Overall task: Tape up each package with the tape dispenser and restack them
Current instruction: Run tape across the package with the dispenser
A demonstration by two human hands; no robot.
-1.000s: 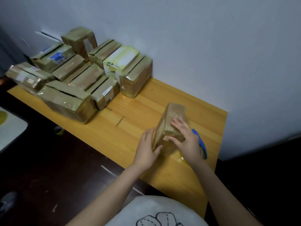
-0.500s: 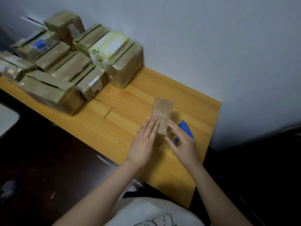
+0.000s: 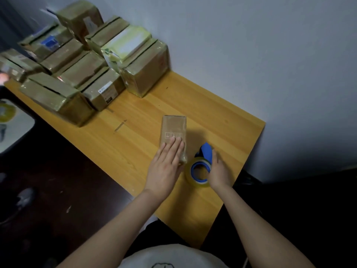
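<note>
Now at the taping step: pressing a left hand point(image 3: 166, 165) flat on the near end of a small brown box point(image 3: 173, 126), fingers point(image 3: 174, 147) straight and close together, seemingly to stop any sliding on the tabletop point(image 3: 222, 122) during the pull of tape. Lying flat and lengthwise, with printed handling symbols point(image 3: 173, 135) facing up just beyond the fingertips.

Just right of the box, gripping a tape dispenser point(image 3: 201, 165) with the right hand point(image 3: 219, 171), curled round the blue handle point(image 3: 206, 152) from the far side, fingertips hidden. Roll of clear tape point(image 3: 200, 174) turned toward the camera, close beside the box's near corner, contact impossible to tell. Likely held so for a start at the near end and a pull away along the top.

Well to the left of the box and beyond it, a crowd of bigger packages point(image 3: 143, 72), glossy with tape, several showing dark open seams, apparently parked aside to leave working room. No fresh strip to be made out on the box as yet; restacking judged a long way off.
</note>
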